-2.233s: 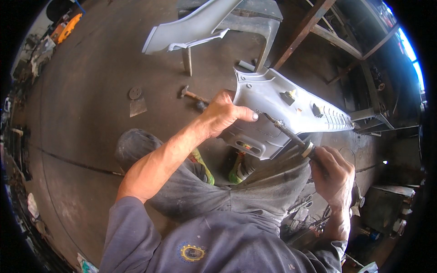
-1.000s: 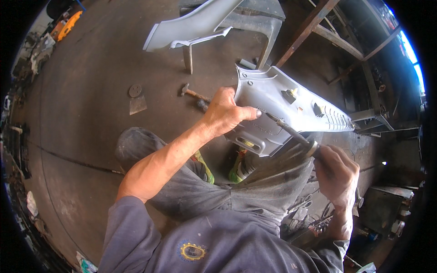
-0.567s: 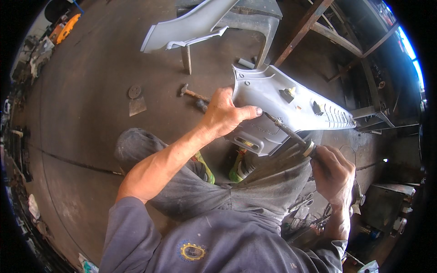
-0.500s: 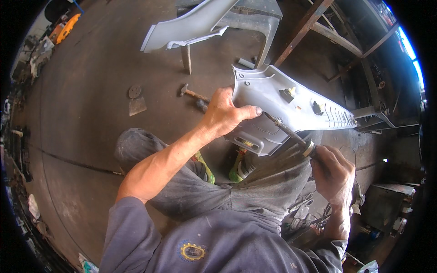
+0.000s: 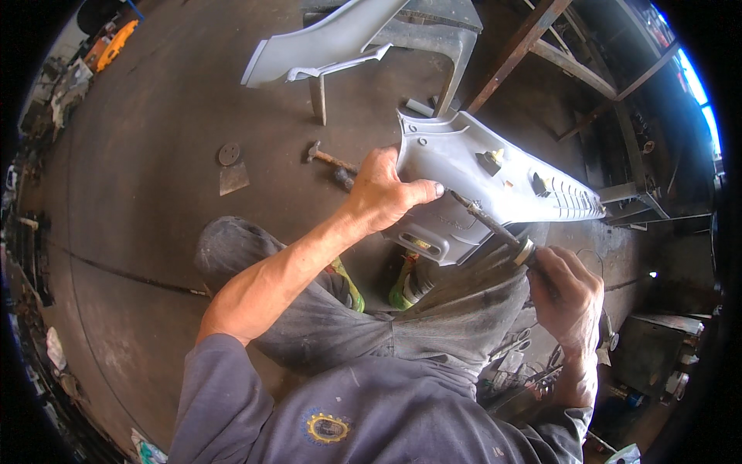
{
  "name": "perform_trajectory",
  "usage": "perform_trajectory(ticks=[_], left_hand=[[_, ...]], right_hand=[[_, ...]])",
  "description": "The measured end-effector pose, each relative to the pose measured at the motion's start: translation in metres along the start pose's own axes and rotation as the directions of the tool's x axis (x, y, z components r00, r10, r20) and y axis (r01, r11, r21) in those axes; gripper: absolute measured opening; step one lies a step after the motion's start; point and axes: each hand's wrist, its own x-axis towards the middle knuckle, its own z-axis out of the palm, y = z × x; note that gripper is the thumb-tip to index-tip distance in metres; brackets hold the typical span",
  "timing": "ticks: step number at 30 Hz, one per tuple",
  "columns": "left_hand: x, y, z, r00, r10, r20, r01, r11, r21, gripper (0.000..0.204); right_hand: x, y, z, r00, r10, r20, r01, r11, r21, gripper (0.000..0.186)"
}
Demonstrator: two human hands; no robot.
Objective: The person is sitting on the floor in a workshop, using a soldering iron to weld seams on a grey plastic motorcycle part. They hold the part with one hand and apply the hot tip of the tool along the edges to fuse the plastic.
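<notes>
My left hand (image 5: 386,189) grips the near left edge of a light grey plastic trim panel (image 5: 464,174), thumb on its inner face and fingers behind the edge. The panel slants away to the right, with clips and ribs toward its far end. In my right hand (image 5: 566,298) is a soldering iron (image 5: 496,226), held by its handle. Its dark tip points up and left, at the panel's surface close to my left thumb. Whether the tip touches the plastic is hard to tell. A slot opening shows in the panel's lower part, above my feet.
Another grey trim panel (image 5: 325,46) lies on a plastic stool (image 5: 433,35) ahead. On the floor are a hammer (image 5: 328,158) and a round disc with a flat plate (image 5: 231,170). A metal frame (image 5: 518,54) stands at the right. Assorted tools (image 5: 514,359) lie by my right thigh.
Almost nothing differs. Both hands keep their grips, and the iron's tip stays by my left thumb; the whole view has shifted very slightly.
</notes>
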Motion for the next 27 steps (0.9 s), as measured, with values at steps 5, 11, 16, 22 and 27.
perform_trajectory(ticks=[5,11,16,22,27], left_hand=[[-0.001,0.000,0.002,1.000,0.003,-0.014,-0.003,1.000,-0.010,0.038],[-0.001,-0.002,0.003,1.000,0.018,-0.011,-0.018,1.000,-0.016,0.037],[0.000,-0.005,0.004,0.999,0.028,-0.016,-0.028,0.999,-0.022,0.037],[0.002,-0.009,0.005,0.999,0.042,-0.033,-0.043,0.998,-0.042,0.036],[0.003,-0.009,0.006,0.999,0.031,-0.007,-0.032,0.990,-0.137,0.042]], right_hand=[[0.003,-0.002,-0.001,1.000,-0.013,0.001,0.013,1.000,-0.011,0.032],[0.004,-0.003,-0.002,1.000,-0.013,0.010,0.013,1.000,-0.026,0.031],[0.004,-0.001,-0.001,1.000,-0.021,0.005,0.021,1.000,-0.020,0.032],[-0.001,0.001,-0.009,0.999,-0.025,-0.037,0.026,0.999,0.021,0.032],[-0.007,0.002,-0.012,0.997,0.005,-0.073,-0.001,0.999,0.054,0.034]])
